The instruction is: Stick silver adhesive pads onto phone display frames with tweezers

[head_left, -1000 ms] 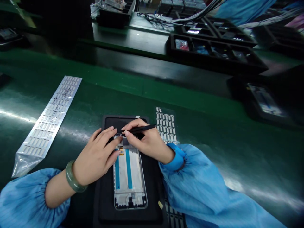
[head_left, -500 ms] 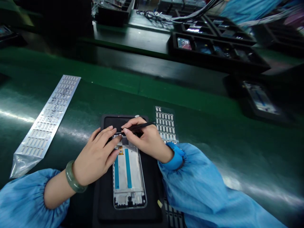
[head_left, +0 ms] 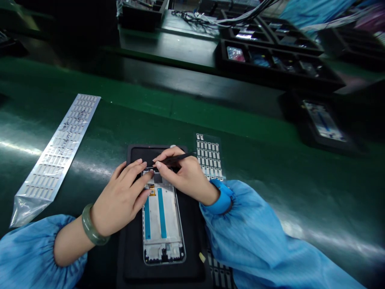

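A phone mid-frame (head_left: 173, 216) with two blue strips lies lengthwise in a black foam tray (head_left: 132, 265). My left hand (head_left: 122, 198) rests over its upper left side, palm down with fingers spread, and the fingertips touch the top end. In my right hand (head_left: 183, 172) are thin black tweezers (head_left: 176, 159), pinched like a pen. Their tip points at the phone's top edge, where fingers hide the exact contact. Just right of that hand lies a clear sheet of small metallic stickers (head_left: 209, 156).
A long plastic-covered strip of parts with handwriting (head_left: 60, 150) lies on the left. Another black tray with a phone frame (head_left: 325, 122) stands at right. Compartment trays (head_left: 279, 72) and cables (head_left: 240, 18) are at the back. A second sticker sheet (head_left: 221, 275) shows under my right sleeve.
The tray with the other phone frame at right has shifted a little to the left. Both my hands and the tweezers stay almost in place, and the view has moved slightly.
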{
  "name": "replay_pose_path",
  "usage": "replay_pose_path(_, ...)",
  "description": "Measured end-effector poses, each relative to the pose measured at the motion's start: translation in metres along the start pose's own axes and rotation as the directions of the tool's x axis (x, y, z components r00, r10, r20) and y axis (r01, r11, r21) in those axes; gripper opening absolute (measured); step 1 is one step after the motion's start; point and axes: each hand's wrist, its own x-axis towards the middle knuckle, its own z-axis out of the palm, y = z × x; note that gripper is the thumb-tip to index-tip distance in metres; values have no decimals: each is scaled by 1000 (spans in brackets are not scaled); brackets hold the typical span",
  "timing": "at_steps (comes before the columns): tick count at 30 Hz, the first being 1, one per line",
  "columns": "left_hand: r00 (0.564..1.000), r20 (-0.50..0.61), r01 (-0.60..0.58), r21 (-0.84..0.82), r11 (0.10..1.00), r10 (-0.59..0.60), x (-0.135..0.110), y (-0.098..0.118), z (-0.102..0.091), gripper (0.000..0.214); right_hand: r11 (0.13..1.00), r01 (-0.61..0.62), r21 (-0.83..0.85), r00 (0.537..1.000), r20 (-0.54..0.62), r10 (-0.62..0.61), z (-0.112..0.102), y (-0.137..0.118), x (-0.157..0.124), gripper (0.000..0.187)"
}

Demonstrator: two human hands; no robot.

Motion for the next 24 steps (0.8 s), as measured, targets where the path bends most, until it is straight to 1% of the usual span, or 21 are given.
replay_pose_path(5,1000,6,7,-15,1000,-7,1,0,-1,36,1000,-18,19,1000,-8,18,1,0,0,4)
replay_pose_path(12,1000,-7,10,-33,999,-10,1,1,-1,37,1000,-5,24,1000,-10,5,1,0,0,5)
replay_pose_path(24,1000,18,11,-10,1000,-11,0,0,0,36,1000,17,16,1000,-21,-16,2,2,1,5)
